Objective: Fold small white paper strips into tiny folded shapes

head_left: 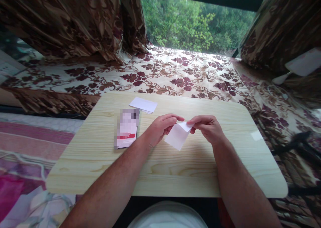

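Note:
Over the middle of a light wooden table [175, 167], both my hands hold a small white sheet of paper [177, 136]. My left hand [163, 126] pinches its upper left edge with curled fingers. My right hand [208, 127] pinches the top right corner, which is bent over. The sheet hangs tilted, with its lower corner close to the tabletop. To the left of my left hand a printed card or booklet [126, 128] with a red mark lies flat on the table.
A small stack of white paper slips [143, 104] lies near the table's far edge. Behind the table a floral cloth [175, 71] covers a ledge below a window, with brown curtains on both sides. Striped bedding [30, 137] lies at the left.

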